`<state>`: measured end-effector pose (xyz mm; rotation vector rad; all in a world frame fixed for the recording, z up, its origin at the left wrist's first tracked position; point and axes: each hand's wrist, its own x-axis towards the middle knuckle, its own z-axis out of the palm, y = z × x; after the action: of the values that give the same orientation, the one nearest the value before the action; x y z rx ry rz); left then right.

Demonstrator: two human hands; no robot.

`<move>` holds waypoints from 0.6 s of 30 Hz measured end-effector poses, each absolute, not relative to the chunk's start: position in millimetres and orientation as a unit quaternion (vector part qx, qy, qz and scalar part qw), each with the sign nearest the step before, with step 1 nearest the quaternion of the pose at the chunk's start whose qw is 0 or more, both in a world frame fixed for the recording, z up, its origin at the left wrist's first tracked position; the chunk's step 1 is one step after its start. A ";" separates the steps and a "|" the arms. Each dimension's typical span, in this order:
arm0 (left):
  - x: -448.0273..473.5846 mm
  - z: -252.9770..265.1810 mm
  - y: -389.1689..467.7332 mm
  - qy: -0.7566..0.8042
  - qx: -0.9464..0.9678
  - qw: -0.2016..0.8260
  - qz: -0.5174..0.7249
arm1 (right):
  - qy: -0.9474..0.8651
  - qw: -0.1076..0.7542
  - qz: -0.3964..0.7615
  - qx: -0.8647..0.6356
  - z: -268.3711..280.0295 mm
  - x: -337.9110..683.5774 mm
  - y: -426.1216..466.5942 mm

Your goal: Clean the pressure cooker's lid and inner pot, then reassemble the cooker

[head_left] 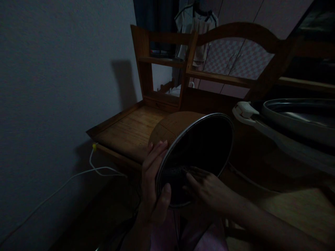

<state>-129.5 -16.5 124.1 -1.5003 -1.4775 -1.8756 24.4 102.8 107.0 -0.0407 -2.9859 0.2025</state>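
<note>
A round, deep metal pot with a dark inside, which looks like a rice cooker inner pot [174, 125], is tilted on its side with its mouth facing me. My left hand [154, 177] grips its left rim, thumb inside and fingers along the outer wall. Through the mouth reaches my right hand [202, 184], its fingers stretched out toward the lower inner wall. Deep shadow hides whatever lies in the pot and part of those fingertips. To the right stands a large rice cooker body [274, 139] with a pale side handle and its top uncovered.
Behind the pot is a wooden desk top [125, 129] with an open shelf frame [164, 62]. A white cable [91, 169] hangs at the desk's left edge beside the wall [65, 87]. Clothes [196, 31] hang before a checked cupboard [235, 59] at the back.
</note>
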 end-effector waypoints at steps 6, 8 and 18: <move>-127.9 123.7 -16.4 -0.506 -0.534 0.172 -0.655 | -0.995 0.094 0.031 -0.003 101.7 33.2 106.9; -126.7 124.2 -16.7 -0.506 -0.536 0.178 -0.652 | -0.994 0.103 0.028 -0.001 101.0 34.7 107.4; -124.8 126.0 -18.6 -0.524 -0.533 0.180 -0.639 | -0.982 0.144 0.093 -0.079 104.1 44.3 111.0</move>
<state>-124.8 -18.6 126.0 -1.5071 -1.4801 -1.8061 44.3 111.0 104.1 -0.2274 -2.8314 0.2675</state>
